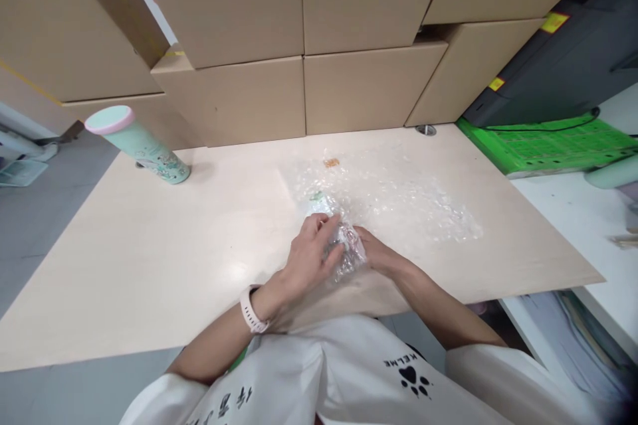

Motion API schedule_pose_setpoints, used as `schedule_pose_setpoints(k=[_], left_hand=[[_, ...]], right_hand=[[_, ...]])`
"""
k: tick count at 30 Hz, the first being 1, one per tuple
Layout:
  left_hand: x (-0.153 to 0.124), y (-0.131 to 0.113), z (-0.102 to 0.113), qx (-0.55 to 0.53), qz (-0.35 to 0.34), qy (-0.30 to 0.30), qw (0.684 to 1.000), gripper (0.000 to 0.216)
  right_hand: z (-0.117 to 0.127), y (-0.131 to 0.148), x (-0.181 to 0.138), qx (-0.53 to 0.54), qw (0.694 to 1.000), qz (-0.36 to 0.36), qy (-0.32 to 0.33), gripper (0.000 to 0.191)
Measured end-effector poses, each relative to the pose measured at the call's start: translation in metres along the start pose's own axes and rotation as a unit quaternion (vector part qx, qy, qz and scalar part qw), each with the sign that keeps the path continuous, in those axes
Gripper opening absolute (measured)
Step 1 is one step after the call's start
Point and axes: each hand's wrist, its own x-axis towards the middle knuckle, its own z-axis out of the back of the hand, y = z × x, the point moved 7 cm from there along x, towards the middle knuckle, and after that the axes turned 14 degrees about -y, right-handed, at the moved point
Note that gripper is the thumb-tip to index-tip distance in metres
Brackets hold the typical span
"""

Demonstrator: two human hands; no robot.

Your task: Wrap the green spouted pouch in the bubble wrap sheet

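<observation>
Close to the table's front edge, a small bundle in clear bubble wrap (pixel 349 251) lies between my two hands. A whitish surface with a green mark shows through the plastic at its far end; what is inside I cannot make out. My left hand (pixel 313 251) has its fingers bent over the bundle's left and top side. From the right, my right hand (pixel 375 250) grips the bundle, most of its fingers hidden behind the plastic. A loose clear plastic sheet (pixel 409 202) spreads from the bundle over the table, with a small orange mark near its far edge.
A mint-green tumbler (pixel 154 153) with a pink rim stands on the table (pixel 149 259) at the left. Stacked cardboard boxes (pixel 249 103) line the back. At the right are a green plastic crate (pixel 558 143), a dark machine (pixel 553 73) and a white shelf (pixel 568 212).
</observation>
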Motion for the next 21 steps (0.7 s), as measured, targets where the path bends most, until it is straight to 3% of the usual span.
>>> schedule_pose_setpoints(k=[3,5,7,11,17,21], left_hand=[[0.005,0.0,-0.029,0.109,-0.054,0.068,0.99,0.05],[0.006,0.001,-0.043,0.143,-0.075,0.098,0.982,0.046],[0.006,0.003,-0.049,0.162,-0.089,0.102,0.977,0.043],[0.003,0.003,-0.047,0.159,-0.099,0.084,0.979,0.043],[0.007,0.01,-0.027,0.074,-0.066,0.027,0.995,0.038],[0.018,0.006,-0.02,0.121,-0.106,0.052,0.986,0.036]], right_hand=[[0.028,-0.01,0.005,-0.091,0.995,0.01,-0.043,0.01],[0.044,-0.017,0.007,-0.154,0.986,0.005,-0.065,0.013],[0.054,-0.025,0.007,-0.148,0.986,-0.034,-0.073,0.016],[0.058,-0.032,0.004,-0.052,0.991,-0.083,-0.091,0.029],[0.044,-0.027,0.001,-0.014,0.997,-0.013,-0.07,0.026],[0.034,-0.022,0.0,0.019,0.999,0.004,-0.044,0.023]])
